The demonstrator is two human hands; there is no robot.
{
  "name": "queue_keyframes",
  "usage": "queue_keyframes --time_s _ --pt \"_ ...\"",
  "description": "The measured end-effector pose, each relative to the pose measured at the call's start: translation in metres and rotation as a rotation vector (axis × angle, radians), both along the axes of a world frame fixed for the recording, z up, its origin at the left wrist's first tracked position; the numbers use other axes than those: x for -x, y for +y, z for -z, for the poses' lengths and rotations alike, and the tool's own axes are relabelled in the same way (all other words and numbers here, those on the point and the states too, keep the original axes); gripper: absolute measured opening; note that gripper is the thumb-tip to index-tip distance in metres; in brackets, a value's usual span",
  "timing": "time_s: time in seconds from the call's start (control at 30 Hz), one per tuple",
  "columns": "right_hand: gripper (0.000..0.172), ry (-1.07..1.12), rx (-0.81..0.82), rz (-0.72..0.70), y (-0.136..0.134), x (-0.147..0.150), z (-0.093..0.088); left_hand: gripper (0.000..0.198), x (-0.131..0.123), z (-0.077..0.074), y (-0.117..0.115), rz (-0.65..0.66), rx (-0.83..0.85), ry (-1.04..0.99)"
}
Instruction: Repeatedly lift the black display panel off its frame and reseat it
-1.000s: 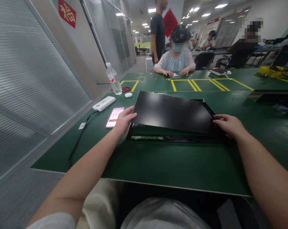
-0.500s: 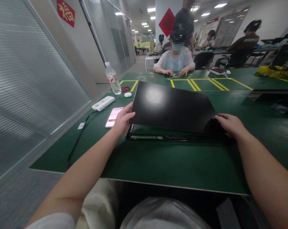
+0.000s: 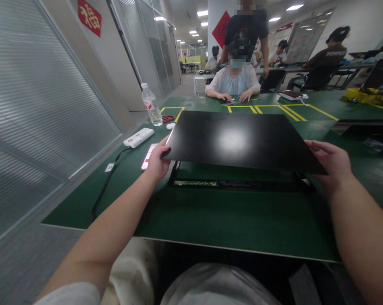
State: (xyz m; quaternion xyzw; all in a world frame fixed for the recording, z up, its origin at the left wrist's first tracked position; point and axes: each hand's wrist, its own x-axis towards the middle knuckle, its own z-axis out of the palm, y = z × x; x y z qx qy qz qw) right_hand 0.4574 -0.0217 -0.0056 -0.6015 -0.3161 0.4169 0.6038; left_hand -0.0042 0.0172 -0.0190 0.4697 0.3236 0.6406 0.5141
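Observation:
A thin, glossy black screen panel (image 3: 239,142) is held up off the green table (image 3: 236,224), with a bright reflection near its middle. My left hand (image 3: 159,160) grips its left edge, thumb on top. At the right edge, my right hand (image 3: 333,163) is closed on the panel, fingers partly hidden behind it. Beneath the panel lies a black rectangular frame (image 3: 251,185) with a green circuit strip (image 3: 194,183) along its near side. The panel covers the far part of that frame.
Left of the panel are a phone (image 3: 149,156), a white power bank (image 3: 139,137) with a black cable, a water bottle (image 3: 152,106), red-handled scissors (image 3: 168,119) and a small white case (image 3: 170,126). A person (image 3: 232,82) sits across the table; another stands behind.
The panel's right side has risen away from the frame and the panel now lies more level. My right hand has moved up and right with it. The standing person has shifted.

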Motion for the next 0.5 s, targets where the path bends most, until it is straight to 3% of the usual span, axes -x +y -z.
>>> queue_keyframes --time_s 0.1,0.23,0.37,0.5 --pt "0.023 0.188 0.002 -0.031 -0.010 0.012 -0.011 0.044 -0.002 -0.002 -0.002 0.010 0.023 -0.007" --pt "0.022 0.319 0.033 -0.028 -0.010 0.014 -0.011 0.038 -0.001 -0.004 -0.003 0.080 0.023 -0.036" --pt "0.029 0.397 -0.065 -0.031 -0.003 0.005 -0.007 0.034 0.005 0.000 0.000 0.076 0.066 -0.014" --pt "0.031 0.500 -0.238 0.089 -0.002 0.002 -0.010 0.036 0.004 0.008 0.003 0.139 0.066 0.072"
